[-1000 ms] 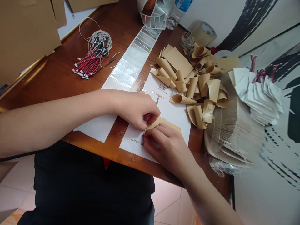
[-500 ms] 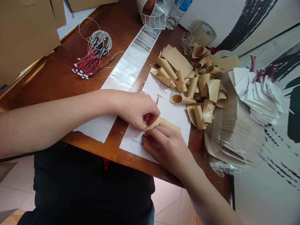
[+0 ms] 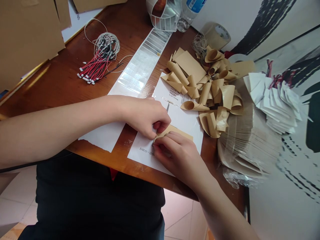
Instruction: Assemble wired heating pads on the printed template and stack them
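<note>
A small piece of brown kraft paper (image 3: 185, 134) lies on a printed white sheet (image 3: 140, 156) near the table's front edge. My left hand (image 3: 150, 116) is closed at the paper's left end, fingertips pressed down at its corner. Just in front of it, my right hand (image 3: 175, 150) pinches the paper's near left edge between thumb and fingers. Both hands hide much of the paper, so whether it is folded there I cannot tell. Beyond the hands, a long strip of clear labels (image 3: 135, 73) runs over a second white sheet (image 3: 100, 136).
Rolled brown paper pieces (image 3: 205, 93) are heaped to the right. Beside them stand a bagged stack of cards (image 3: 250, 140) and white tags (image 3: 277, 100). Red and black cables (image 3: 97, 60) lie back left. A label roll (image 3: 165, 15), bottle (image 3: 190, 13) and tape roll (image 3: 217, 35) stand behind.
My right hand has shifted very slightly to the right at the paper's edge. The left hand and the things around stay where they were.
</note>
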The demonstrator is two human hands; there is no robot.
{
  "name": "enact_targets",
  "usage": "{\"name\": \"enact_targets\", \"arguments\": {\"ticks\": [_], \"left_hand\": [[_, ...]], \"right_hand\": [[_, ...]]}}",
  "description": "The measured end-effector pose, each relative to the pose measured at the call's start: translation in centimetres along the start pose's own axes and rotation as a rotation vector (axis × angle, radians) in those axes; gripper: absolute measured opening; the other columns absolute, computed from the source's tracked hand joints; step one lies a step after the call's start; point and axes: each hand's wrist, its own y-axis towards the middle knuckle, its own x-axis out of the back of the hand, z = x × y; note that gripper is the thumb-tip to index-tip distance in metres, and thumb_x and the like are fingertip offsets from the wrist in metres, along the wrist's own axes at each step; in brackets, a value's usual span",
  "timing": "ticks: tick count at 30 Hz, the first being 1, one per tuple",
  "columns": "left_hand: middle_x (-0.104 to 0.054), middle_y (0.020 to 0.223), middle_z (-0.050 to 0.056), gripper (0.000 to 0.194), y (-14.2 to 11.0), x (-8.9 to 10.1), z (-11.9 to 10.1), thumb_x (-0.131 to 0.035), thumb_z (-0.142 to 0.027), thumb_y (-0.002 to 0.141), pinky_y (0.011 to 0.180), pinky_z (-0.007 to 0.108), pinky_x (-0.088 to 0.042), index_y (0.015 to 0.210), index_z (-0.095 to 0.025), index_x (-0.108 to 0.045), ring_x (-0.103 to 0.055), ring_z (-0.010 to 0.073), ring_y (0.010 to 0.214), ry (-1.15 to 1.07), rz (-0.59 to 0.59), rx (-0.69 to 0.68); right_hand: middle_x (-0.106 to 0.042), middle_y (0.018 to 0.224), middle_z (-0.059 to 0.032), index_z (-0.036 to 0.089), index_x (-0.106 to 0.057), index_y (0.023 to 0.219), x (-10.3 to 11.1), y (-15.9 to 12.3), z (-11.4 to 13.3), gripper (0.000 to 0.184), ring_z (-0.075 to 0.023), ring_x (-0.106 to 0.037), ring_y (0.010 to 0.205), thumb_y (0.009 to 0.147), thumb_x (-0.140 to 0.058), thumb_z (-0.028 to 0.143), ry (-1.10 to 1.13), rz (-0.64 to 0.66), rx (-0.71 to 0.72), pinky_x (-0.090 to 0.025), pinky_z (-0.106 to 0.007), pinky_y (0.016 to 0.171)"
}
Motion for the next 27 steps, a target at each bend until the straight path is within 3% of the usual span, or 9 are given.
{"name": "enact_targets", "arguments": {"ticks": [27], "left_hand": [[-0.076, 0.092, -0.001, 0.011, -0.03, 0.13, -0.25, -0.069, -0.025, 0.081, 0.08, 0.03, -0.042, 0.09, -0.022, -0.074, -0.065, 0.0172, 0.087, 0.007, 0.01, 0.021]], "right_hand": [[-0.069, 0.076, -0.0051, 0.019, -0.066, 0.087, -0.12, -0.11, -0.05, 0.015, -0.0189, -0.062, 0.072, 0.094, -0.056, 0.012, -0.045, -0.018, 0.041, -0.051, -0.03, 0.064]]}}
